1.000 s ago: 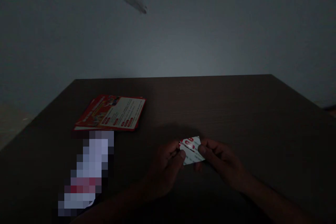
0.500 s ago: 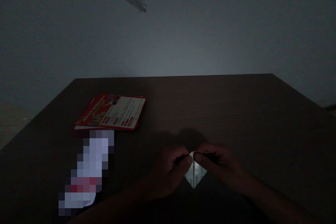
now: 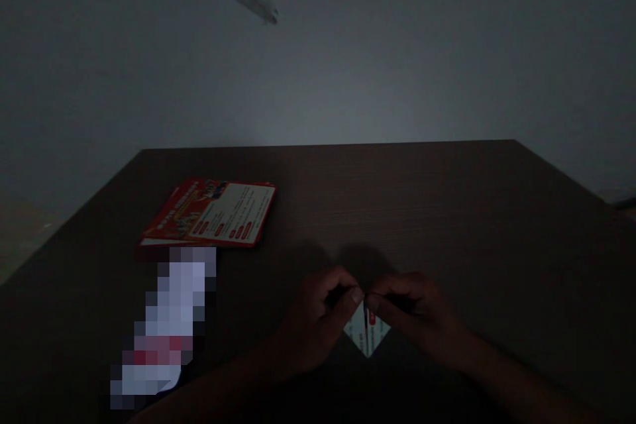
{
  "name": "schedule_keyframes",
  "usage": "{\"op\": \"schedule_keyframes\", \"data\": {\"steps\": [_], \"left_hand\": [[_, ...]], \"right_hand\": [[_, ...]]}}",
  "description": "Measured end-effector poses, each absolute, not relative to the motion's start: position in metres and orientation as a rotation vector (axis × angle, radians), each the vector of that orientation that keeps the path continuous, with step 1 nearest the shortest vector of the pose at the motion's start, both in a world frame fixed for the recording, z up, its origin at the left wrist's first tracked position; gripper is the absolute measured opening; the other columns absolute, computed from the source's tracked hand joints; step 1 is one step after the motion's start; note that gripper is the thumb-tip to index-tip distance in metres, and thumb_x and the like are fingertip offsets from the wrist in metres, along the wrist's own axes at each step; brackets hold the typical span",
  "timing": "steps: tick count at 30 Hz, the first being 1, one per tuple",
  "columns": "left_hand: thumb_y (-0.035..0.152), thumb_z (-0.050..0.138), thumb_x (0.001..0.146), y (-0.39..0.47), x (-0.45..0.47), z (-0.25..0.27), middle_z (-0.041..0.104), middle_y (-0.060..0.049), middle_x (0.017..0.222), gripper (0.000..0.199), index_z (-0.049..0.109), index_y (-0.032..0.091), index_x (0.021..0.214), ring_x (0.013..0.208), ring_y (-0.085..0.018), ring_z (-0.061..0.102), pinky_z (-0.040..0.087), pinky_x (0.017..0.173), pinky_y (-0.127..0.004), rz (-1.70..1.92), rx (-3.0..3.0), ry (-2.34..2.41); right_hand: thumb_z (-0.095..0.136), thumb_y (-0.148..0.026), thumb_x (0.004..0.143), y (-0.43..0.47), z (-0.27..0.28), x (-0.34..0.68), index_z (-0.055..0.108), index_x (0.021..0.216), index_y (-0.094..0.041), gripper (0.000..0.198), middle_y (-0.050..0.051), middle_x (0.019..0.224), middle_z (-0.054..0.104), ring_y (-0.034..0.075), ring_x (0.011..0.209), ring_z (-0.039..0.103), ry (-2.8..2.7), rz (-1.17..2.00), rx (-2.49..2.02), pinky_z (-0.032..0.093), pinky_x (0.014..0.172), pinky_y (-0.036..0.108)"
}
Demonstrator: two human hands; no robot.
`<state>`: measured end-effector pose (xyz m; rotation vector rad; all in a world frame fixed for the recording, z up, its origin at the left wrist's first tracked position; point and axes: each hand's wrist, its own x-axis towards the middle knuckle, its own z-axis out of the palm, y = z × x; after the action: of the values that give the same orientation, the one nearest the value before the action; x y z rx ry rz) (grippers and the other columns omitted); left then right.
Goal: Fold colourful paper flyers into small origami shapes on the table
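The paper (image 3: 376,331) is held at five o'clock from the view's middle, low over the near part of the surface (image 3: 422,199). Its upper edges are pinched between thumb and fingers — by the left hand (image 3: 322,318) toward nine o'clock, by the right hand (image 3: 422,318) toward three — both nearly closed. A folding step appears to be in hand, the two halves being met along a dark central slit; an even pinch and matched edges seem called for next. The paper's upper corner is covered by fingertips, and contact with the surface cannot be told in the gloom. At nine o'clock from the paper, an item (image 3: 171,311) is masked by pixelation; the leaflets' (image 3: 226,215) print, at ten, is unreadable.
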<state>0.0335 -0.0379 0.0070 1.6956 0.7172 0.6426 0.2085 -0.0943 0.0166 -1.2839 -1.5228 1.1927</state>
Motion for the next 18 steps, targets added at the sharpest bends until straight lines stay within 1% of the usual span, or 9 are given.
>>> {"op": "schedule_keyframes", "data": {"steps": [6, 12, 18], "left_hand": [[0.031, 0.048, 0.09, -0.038, 0.0325, 0.0088, 0.055, 0.001, 0.068, 0.022, 0.057, 0.017, 0.076, 0.066, -0.013, 0.052, 0.039, 0.063, -0.025, 0.671, 1.71, 0.748], [0.031, 0.046, 0.091, -0.0381, 0.0321, 0.009, 0.057, 0.0, 0.071, 0.021, 0.057, 0.018, 0.079, 0.066, -0.013, 0.054, 0.04, 0.062, -0.024, 0.692, 1.688, 0.782], [0.034, 0.047, 0.089, -0.0363, 0.032, 0.0079, 0.052, 0.002, 0.064, 0.023, 0.056, 0.017, 0.076, 0.06, -0.012, 0.049, 0.037, 0.057, -0.024, 0.762, 1.694, 0.911]], "right_hand": [[0.055, -0.028, 0.088, -0.094, 0.0163, 0.2095, 0.066, 0.071, -0.016, 0.023, 0.0, 0.062, 0.064, 0.012, 0.058, 0.058, -1.504, 1.18, -1.288, 0.045, 0.057, 0.024], [0.056, -0.03, 0.087, -0.0946, 0.0162, 0.2121, 0.066, 0.073, -0.017, 0.022, 0.001, 0.064, 0.064, 0.013, 0.06, 0.057, -1.474, 1.123, -1.33, 0.044, 0.058, 0.025], [0.057, -0.031, 0.087, -0.0948, 0.015, 0.2147, 0.065, 0.072, -0.019, 0.021, 0.001, 0.069, 0.066, 0.012, 0.062, 0.058, -1.366, 1.085, -1.312, 0.045, 0.058, 0.024]]}}
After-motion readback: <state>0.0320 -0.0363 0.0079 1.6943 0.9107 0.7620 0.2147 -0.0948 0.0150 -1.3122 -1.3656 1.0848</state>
